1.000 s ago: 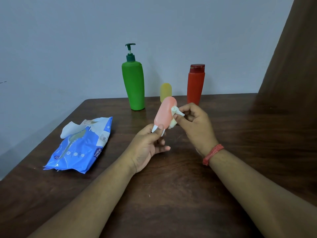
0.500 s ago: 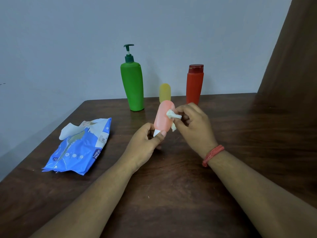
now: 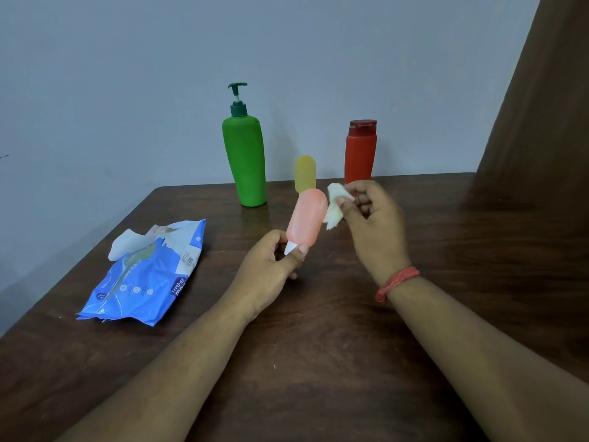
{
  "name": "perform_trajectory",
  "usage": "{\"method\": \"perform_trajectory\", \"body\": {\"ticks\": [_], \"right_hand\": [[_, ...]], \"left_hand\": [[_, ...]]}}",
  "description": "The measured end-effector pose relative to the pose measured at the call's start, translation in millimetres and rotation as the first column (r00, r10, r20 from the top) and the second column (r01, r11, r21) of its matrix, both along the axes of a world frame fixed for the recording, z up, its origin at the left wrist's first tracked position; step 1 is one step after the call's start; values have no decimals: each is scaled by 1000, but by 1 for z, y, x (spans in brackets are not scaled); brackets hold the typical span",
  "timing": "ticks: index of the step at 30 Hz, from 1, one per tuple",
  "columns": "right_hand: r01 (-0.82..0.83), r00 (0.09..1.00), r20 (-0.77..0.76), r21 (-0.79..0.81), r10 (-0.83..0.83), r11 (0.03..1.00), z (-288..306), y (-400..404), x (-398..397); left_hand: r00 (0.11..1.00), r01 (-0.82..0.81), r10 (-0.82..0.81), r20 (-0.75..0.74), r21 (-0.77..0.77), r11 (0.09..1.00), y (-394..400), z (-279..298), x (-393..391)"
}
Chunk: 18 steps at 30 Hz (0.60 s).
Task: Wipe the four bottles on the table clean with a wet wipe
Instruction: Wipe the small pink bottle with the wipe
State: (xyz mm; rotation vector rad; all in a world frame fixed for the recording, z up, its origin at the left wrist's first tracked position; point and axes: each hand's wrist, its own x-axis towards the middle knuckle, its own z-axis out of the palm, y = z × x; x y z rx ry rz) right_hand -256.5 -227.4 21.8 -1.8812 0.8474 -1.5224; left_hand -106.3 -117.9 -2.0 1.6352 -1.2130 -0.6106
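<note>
A dark wooden table (image 3: 318,362) carries a green pump bottle (image 3: 245,164), with a yellow bottle (image 3: 305,172) and red bottle (image 3: 360,151) to its right and a blue wipes pack (image 3: 143,279) nearer, to its left.

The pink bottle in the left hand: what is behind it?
Behind the pink bottle stands the yellow bottle; only its upper part shows. Its lower part and base are covered.
</note>
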Motion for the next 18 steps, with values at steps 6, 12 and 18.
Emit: {"method": "perform_trajectory", "body": {"ticks": [6, 12, 18], "right_hand": [[-164, 951, -301, -285, 74, 944, -9, 3, 4], [-77, 954, -297, -386, -45, 919, -3, 1, -1], [-91, 955, -297, -364, -23, 927, -6, 5, 1]], "left_hand": [[1000, 15, -15, -11, 4, 1000, 2, 1, 1], [997, 57, -57, 54, 11, 998, 2, 2, 1], [998, 39, -39, 39, 8, 999, 1, 0, 2]]}}
